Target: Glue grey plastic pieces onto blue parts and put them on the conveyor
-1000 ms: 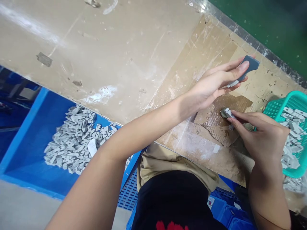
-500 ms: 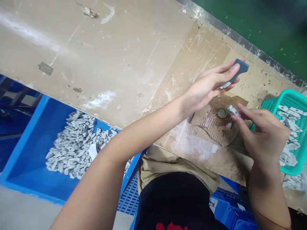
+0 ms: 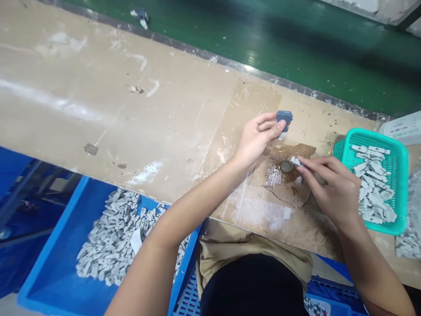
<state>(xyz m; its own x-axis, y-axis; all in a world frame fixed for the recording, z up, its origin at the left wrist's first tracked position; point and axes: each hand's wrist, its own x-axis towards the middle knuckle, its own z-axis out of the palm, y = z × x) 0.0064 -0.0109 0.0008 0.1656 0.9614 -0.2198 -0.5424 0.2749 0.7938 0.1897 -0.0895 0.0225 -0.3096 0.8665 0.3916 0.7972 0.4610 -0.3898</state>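
My left hand (image 3: 259, 134) is closed on a small blue-grey plastic part (image 3: 284, 118), raised above the table, with a bit of white showing at its lower end. Between the thumb and fingers of my right hand (image 3: 332, 184) is a small light-grey plastic piece (image 3: 295, 161). That piece is just beside a round, shallow cap (image 3: 286, 166) holding something greyish. Under the cap lies a torn, wet-looking scrap of cardboard (image 3: 296, 198). Right of my right hand stands a green basket (image 3: 401, 175) with many light-grey pieces (image 3: 373, 184) in it.
Below the table edge at left, a blue bin (image 3: 49, 272) holds a heap of grey pieces (image 3: 112, 237). A clear bag of small parts (image 3: 409, 219) and a whitish container (image 3: 403, 127) are by the basket. Green floor (image 3: 230, 48) lies beyond the worn table (image 3: 164, 118).
The view has shifted, showing more floor and the whole basket. My left hand has turned the blue-grey part to a more upright angle. My right hand still holds the light-grey piece near the cap.
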